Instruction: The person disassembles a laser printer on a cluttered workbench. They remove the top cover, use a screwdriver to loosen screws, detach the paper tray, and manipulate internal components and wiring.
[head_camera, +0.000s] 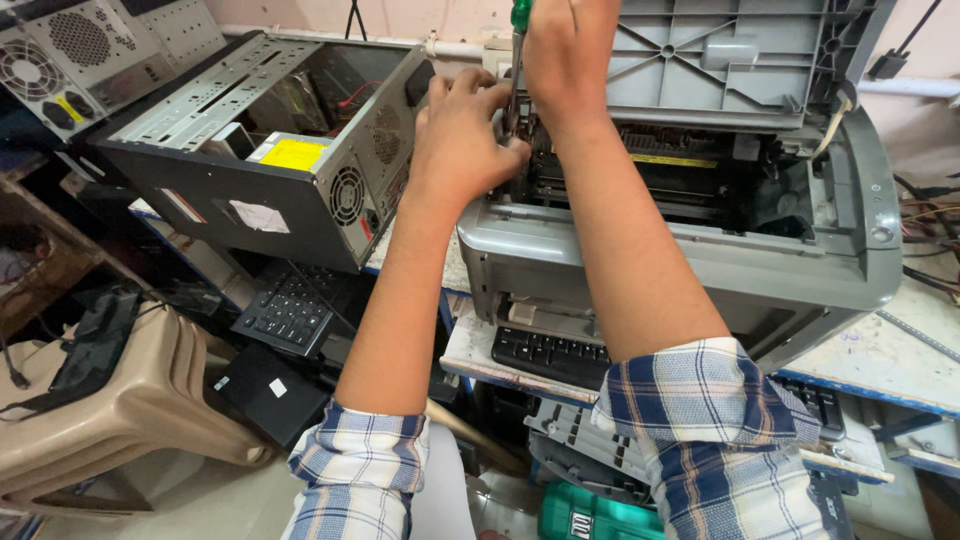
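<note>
Plaid sleeves (700, 420) raised; right hand (565, 55) grips screwdriver (519, 40); left hand (460, 140) curled, steadying printer (690, 250).

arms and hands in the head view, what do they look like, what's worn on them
Both forearms are bare. Each has a sleeve rolled up to about the elbow, a plaid shirt in white and blue checks with thin darker lines: left sleeve, right sleeve. The left hand and right hand are bare: no gloves, rings or watch visible.
</note>
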